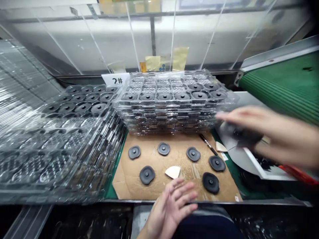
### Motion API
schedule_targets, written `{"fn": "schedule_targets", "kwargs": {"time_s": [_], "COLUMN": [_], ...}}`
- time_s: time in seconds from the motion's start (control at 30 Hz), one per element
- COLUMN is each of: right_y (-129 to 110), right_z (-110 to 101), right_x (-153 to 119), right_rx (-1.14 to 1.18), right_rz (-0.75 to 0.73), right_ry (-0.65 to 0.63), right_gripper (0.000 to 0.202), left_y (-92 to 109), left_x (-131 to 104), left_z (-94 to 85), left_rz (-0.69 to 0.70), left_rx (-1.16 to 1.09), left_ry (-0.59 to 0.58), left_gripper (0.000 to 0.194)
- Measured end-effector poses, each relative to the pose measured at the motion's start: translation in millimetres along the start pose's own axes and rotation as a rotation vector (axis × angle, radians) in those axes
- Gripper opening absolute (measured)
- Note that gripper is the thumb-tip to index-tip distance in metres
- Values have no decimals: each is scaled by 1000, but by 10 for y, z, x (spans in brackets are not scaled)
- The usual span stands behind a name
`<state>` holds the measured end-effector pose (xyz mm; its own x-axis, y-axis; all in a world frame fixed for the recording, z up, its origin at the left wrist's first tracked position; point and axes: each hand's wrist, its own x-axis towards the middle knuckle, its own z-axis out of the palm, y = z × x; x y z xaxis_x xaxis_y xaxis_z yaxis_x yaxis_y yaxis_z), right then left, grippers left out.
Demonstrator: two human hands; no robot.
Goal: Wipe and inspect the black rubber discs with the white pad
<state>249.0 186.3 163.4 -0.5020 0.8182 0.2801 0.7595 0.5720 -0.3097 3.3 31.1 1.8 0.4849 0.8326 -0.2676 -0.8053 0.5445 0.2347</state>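
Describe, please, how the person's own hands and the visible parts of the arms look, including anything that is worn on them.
The left hand is bare: five slim fingers, with no glove or ring to be seen. The right hand also shows no glove, but it is blurred, so small details cannot be told. No sleeve, watch or cable shows at either wrist.

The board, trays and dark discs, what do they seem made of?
Board: likely matte cardboard, by its brown, scuffed face. Trays: probably thin, glossy clear plastic, by their see-through walls and glints. Discs: perhaps rubber or plastic; their dull dark grey finish leaves it open.
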Motion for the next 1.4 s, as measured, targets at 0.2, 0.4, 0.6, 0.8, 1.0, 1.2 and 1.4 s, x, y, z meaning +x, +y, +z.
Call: {"fn": "schedule_targets", "kwargs": {"time_s": [0.2,0.4,0.6,0.8,1.0,1.2,1.4], "right_y": [-814,-786,-888,-920,-1056,-1198,-1306], "right_z": [1278,1425,1562,1628,1702,1836,1874], "right_x": [-924,-1164,-1051,-939,-915,-870,-797], "right_rx": [215,395,461,526,551,610,571], "right_rz": [-202,124,42,34,20,-1,-30], "right_ry": [-322,-196,-273,-271,-281,-329,-376], "right_gripper": [83,97,71,76,80,80,83], "left_y": [-85,-93,-38,13,14,114,229], "left_x": [177,33,-42,-136,-280,-381,-428], "left_z": [363,249,262,165,-95,-222,-269], "left_rz": [-7,10,14,34,135,153,164], "left_rx": [-314,-319,-316,-222,-24,-41,-16], "left_ry": [37,103,70,3,-49,-30,-23], "left_gripper": [48,47,49,46,68,81,84]}}
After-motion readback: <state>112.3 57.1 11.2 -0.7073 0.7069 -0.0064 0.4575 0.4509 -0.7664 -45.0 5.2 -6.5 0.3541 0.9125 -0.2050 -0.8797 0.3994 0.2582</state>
